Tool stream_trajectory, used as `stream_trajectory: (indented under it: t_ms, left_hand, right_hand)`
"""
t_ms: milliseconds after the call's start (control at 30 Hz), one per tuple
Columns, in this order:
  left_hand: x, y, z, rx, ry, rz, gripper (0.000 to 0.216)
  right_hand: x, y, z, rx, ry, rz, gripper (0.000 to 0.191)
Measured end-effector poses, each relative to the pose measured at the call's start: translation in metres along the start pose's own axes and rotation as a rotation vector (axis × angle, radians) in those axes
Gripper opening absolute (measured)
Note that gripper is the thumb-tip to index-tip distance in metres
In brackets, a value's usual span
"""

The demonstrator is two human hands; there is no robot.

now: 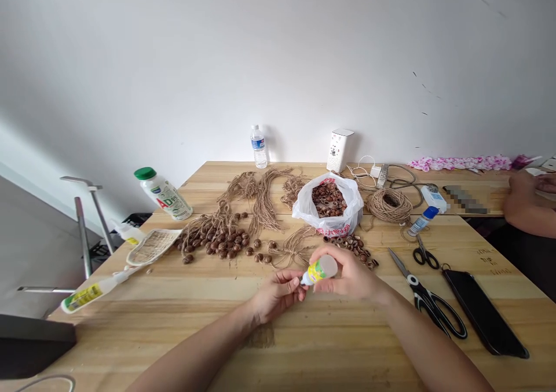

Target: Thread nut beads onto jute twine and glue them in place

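My right hand (343, 269) is wrapped round a small white glue bottle (319, 270) with a yellow-green label, tilted so its tip points down and left. The tip meets the fingers of my left hand (278, 295), which are pinched together; whatever they hold is too small and covered to name. Just beyond the hands lie a bundle of twine strands (294, 247) and loose brown nut shells (354, 246). Farther left is a heap of round brown nuts (221, 238) tied to twine. A white plastic bag (304, 204) full of shell pieces stands behind.
Scissors (428, 305), smaller scissors (425, 256), a black phone (484, 311) and a twine coil (390, 205) lie on the right. Left are a woven tray (152, 247), a glue bottle (89, 293) and a green-capped bottle (165, 195). Another person's arm (527, 204) rests far right.
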State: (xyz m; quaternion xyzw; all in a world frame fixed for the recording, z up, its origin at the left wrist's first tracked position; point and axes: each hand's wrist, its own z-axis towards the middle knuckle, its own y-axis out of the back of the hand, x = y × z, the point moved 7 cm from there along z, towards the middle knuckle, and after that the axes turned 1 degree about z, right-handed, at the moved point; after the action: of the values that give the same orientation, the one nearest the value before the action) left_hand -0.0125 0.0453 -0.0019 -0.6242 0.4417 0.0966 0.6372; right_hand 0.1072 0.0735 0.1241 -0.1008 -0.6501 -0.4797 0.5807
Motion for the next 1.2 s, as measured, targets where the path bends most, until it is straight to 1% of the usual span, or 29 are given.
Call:
stream_trajectory:
  t_ms: [67, 167, 300, 400, 633, 833, 1200]
  left_hand:
    - [0.001, 0.000, 0.000, 0.008, 0.003, 0.010, 0.020]
    - [0.001, 0.000, 0.000, 0.012, 0.008, 0.007, 0.019]
    - [-0.002, -0.001, 0.000, 0.008, -0.011, -0.035, 0.020]
    - [-0.004, 0.000, 0.000, 0.009, -0.024, -0.060, 0.020]
    - [-0.002, 0.002, 0.000, 0.011, -0.025, -0.030, 0.020]
    - [-0.003, 0.001, 0.000, 0.009, -0.022, -0.021, 0.019]
    - [-0.002, 0.000, 0.000, 0.012, -0.015, -0.053, 0.018]
  right_hand:
    - [-0.011, -0.008, 0.004, -0.004, -0.064, 0.169, 0.039]
    - [-0.021, -0.014, 0.008, -0.045, -0.099, 0.353, 0.039]
    - [-0.027, -0.009, 0.010, -0.161, -0.128, 0.496, 0.036]
    - [-0.029, -0.008, 0.011, -0.221, -0.132, 0.581, 0.033]
    - [-0.034, -0.014, 0.013, -0.252, -0.127, 0.623, 0.032]
    - [-0.041, -0.012, 0.013, -0.305, -0.115, 0.647, 0.030]
    - [-0.041, -0.011, 0.014, -0.311, -0.107, 0.659, 0.026]
